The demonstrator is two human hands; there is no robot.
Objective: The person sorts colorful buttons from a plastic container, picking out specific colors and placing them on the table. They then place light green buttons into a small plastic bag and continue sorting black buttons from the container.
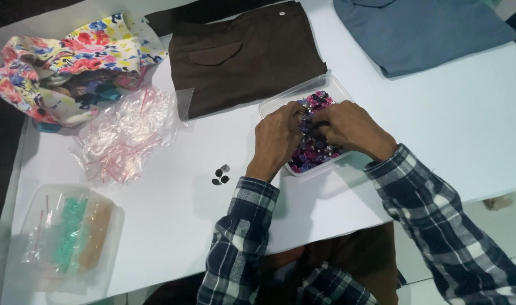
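Clear rectangular plastic tub (pixel 269 104) of purple, pink and dark buttons lies on the white worktop (pixel 438 130), long axis running 1 to 7 o'clock. Left hand (pixel 277 138) and right hand (pixel 351 129) dig inside, fingers curled; what each grip holds cannot be told.

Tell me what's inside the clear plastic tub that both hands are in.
The clear tub holds a heap of small purple, pink and dark buttons. The left hand and right hand cover the middle of the heap, so whatever the fingers are pinching is hidden.
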